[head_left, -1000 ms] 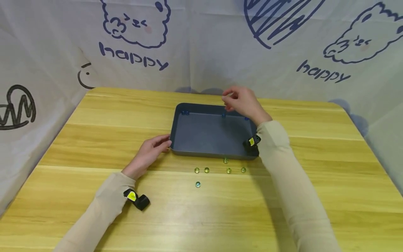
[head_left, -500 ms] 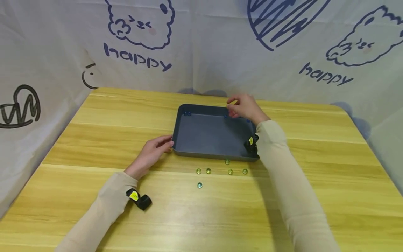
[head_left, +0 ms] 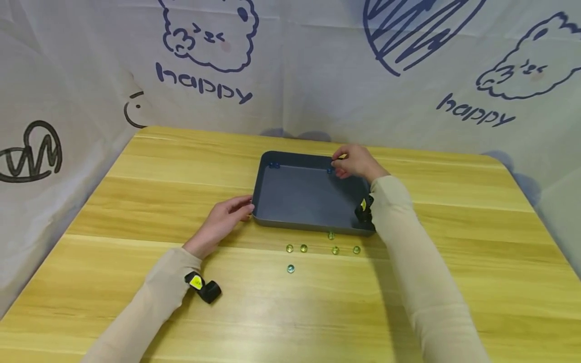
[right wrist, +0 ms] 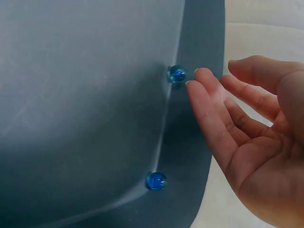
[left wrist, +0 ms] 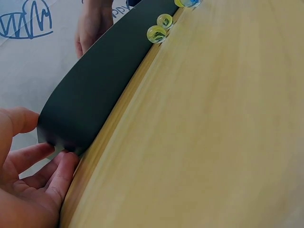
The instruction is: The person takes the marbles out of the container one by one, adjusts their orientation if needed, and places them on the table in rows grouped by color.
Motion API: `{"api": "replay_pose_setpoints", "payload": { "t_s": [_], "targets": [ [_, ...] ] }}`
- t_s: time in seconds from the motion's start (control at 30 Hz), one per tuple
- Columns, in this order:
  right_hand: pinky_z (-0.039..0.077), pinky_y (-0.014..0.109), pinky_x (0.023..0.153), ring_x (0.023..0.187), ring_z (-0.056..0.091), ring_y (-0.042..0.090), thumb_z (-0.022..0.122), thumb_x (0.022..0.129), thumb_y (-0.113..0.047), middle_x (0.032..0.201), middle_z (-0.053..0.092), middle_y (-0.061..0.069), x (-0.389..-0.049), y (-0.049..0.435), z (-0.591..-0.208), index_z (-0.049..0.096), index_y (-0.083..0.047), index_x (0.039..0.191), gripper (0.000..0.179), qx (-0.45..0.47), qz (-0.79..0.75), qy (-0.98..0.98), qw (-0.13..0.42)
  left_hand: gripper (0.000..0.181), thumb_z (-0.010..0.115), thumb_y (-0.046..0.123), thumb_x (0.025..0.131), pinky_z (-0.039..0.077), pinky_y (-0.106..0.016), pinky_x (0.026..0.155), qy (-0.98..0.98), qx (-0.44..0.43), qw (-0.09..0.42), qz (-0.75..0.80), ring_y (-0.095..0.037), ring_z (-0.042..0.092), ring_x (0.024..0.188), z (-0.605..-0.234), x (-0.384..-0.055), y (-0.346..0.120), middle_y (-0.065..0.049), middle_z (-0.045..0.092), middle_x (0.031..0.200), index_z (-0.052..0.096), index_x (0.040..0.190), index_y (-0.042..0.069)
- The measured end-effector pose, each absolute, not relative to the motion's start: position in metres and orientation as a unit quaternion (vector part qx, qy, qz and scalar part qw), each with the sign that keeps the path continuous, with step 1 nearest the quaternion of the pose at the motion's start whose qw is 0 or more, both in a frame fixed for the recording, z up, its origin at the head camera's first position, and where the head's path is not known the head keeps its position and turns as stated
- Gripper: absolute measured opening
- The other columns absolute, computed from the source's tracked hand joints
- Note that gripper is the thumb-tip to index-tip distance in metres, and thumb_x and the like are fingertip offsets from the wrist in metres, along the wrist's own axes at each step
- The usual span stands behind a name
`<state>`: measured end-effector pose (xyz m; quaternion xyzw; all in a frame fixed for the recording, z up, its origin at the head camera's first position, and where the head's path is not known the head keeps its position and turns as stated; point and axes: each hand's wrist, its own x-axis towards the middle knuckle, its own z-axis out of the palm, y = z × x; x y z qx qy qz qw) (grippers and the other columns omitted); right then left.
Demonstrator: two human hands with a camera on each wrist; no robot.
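Observation:
A dark grey rectangular tray (head_left: 299, 224) lies on the table. My left hand (head_left: 220, 222) rests at its front left corner, fingertips touching the outside wall and the thumb near the rim in the left wrist view. Over the back wall reaches my right hand (right wrist: 256, 128), fingers extended and thumb apart, holding nothing. Its fingertips are just beside a blue glass marble (right wrist: 177, 74) at the foot of that wall. Another blue marble (right wrist: 156, 181) sits at the tray's corner, hidden by the hand in the head view. Further blue marbles (head_left: 274, 165) lie in the back left corner.
In front of the tray, several yellow-green marbles (head_left: 303, 248) are scattered on the wooden table (head_left: 136, 212). One of them (head_left: 331, 235) lies close to the front wall. A teal marble (head_left: 291, 268) is nearer to me. Behind the table hangs a white cloth (head_left: 317, 75) with drawings.
My right hand has come down from above the back rim to the blue marble at the back wall. The left hand stays at the tray's corner. The head view has shifted slightly.

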<state>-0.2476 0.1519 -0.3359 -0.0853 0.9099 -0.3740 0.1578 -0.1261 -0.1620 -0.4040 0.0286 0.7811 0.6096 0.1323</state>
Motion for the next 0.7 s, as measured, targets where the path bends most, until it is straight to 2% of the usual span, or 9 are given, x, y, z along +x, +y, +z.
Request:
{"api": "replay_pose_setpoints", "payload": {
  "t_s": [0.23, 0.47, 0.7],
  "targets": [
    [0.058, 0.037, 0.073, 0.073, 0.065, 0.021, 0.051, 0.098, -0.004, 0.097, 0.064, 0.025, -0.248, 0.154, -0.343, 0.056, 0.013, 0.122, 0.03, -0.084, -0.372, 0.907, 0.179, 0.049, 0.052, 0.025, 0.101, 0.044, -0.041, 0.097, 0.783, 0.028, 0.139, 0.606, -0.029, 0.057, 0.109, -0.403, -0.126, -0.162, -0.017, 0.053, 0.135, 0.044, 0.144, 0.003],
    [0.057, 0.035, 0.068, 0.067, 0.064, 0.017, 0.051, 0.098, -0.005, 0.095, 0.064, 0.023, -0.249, 0.155, -0.349, 0.057, 0.012, 0.122, 0.03, -0.084, -0.377, 0.906, 0.174, 0.048, 0.052, 0.024, 0.101, 0.045, -0.04, 0.097, 0.779, 0.026, 0.14, 0.611, -0.029, 0.056, 0.11, -0.402, -0.125, -0.162, -0.017, 0.052, 0.136, 0.045, 0.144, 0.002],
    [0.057, 0.034, 0.066, 0.069, 0.066, 0.021, 0.05, 0.098, -0.006, 0.096, 0.063, 0.023, -0.249, 0.155, -0.351, 0.057, 0.01, 0.123, 0.03, -0.081, -0.368, 0.909, 0.179, 0.047, 0.052, 0.023, 0.101, 0.046, -0.039, 0.096, 0.778, 0.024, 0.139, 0.612, -0.028, 0.056, 0.111, -0.402, -0.125, -0.161, -0.017, 0.052, 0.135, 0.045, 0.143, 0.001]
  ]
}}
